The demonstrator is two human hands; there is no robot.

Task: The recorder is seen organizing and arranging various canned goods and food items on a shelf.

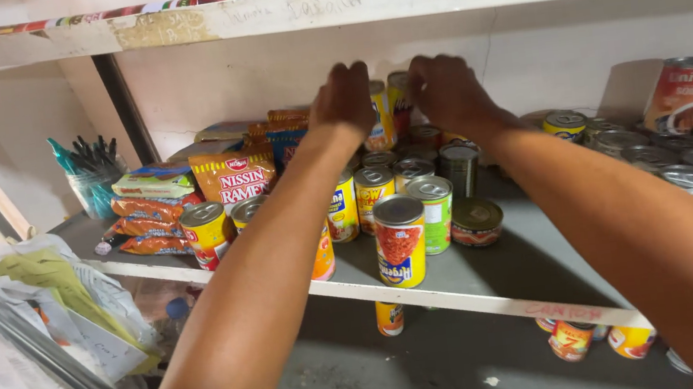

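The left hand (pixel 342 99) was curled around a yellow cylindrical can (pixel 379 121) standing on stacked tins at the back of the grey shelf (pixel 503 268), and the right hand (pixel 445 92) was closed over a second can (pixel 398 97) just beside it. Ribbed steel tins (pixel 400 240) with glossy paper labels stood in front; crinkled foil noodle packets (pixel 233 179) lay left.
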